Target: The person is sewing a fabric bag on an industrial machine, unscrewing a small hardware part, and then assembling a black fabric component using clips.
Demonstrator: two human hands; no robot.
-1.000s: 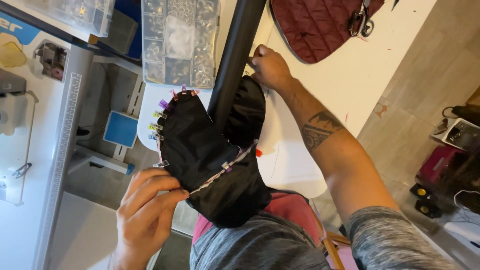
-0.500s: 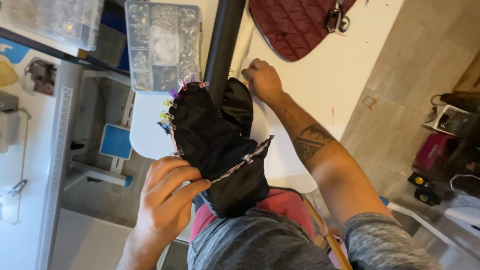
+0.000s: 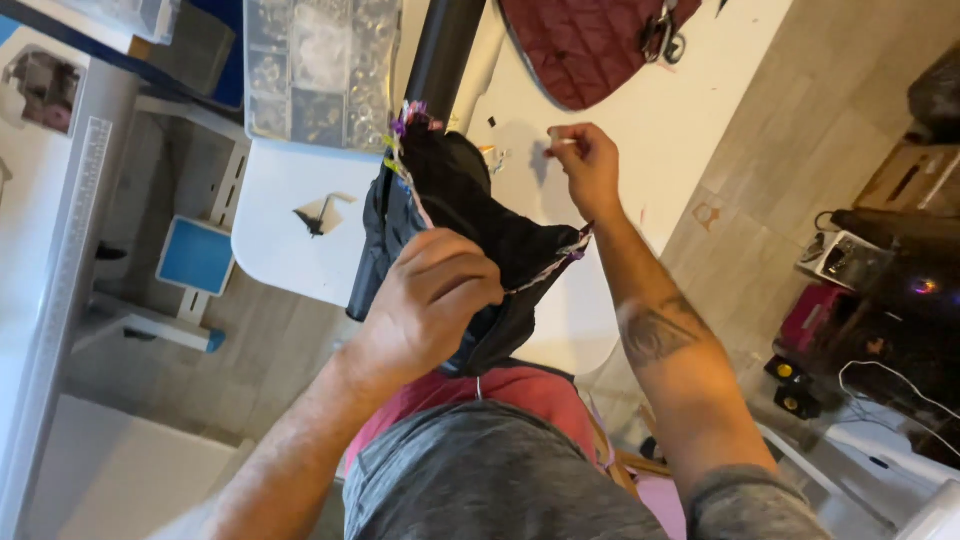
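Observation:
My left hand (image 3: 432, 296) grips a black quilted fabric piece (image 3: 470, 215) at its near edge and holds it up over the white table (image 3: 290, 200). Coloured clips (image 3: 400, 135) line the fabric's far edge, and a pale trim runs along its right side. My right hand (image 3: 585, 165) hovers over the table to the right of the fabric, pinching a small thin white object (image 3: 562, 143) between thumb and fingertips. A few small bits (image 3: 495, 155) lie on the table beside it.
A dark red quilted piece (image 3: 590, 45) with a metal clasp lies at the table's far side. A clear compartment box (image 3: 320, 70) of small parts stands at the far left. A black post (image 3: 445, 45) rises behind the fabric. Boxes and cables crowd the floor at right.
My right hand has lifted off the fabric and moved right over the table, now pinching a small white object. My left hand has raised the black fabric higher.

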